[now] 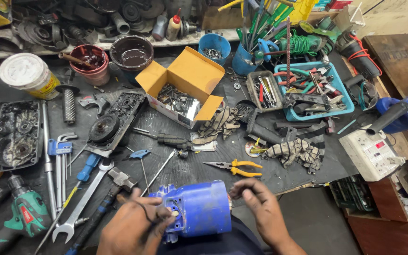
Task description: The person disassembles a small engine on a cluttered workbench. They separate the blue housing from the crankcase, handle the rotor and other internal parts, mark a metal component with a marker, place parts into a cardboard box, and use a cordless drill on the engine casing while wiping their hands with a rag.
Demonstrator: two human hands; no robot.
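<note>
A blue motor housing [199, 208] of a power tool rests against my lap at the bench's front edge. My left hand [133, 226] presses on its open left end, fingers pinching a thin black wire there. My right hand [260, 205] touches the housing's right end with fingertips curled at it. Just beyond lie yellow-handled needle-nose pliers [234, 166] and a long screwdriver [159, 171].
The dark bench [175, 141] is crowded: an open yellow cardboard box [187, 85] of metal parts, a blue tray [315, 92] of tools, a gear case [112, 125], hex keys [61, 151], wrenches [83, 200], a green drill [24, 215], rags [293, 152], and a white power strip [371, 153].
</note>
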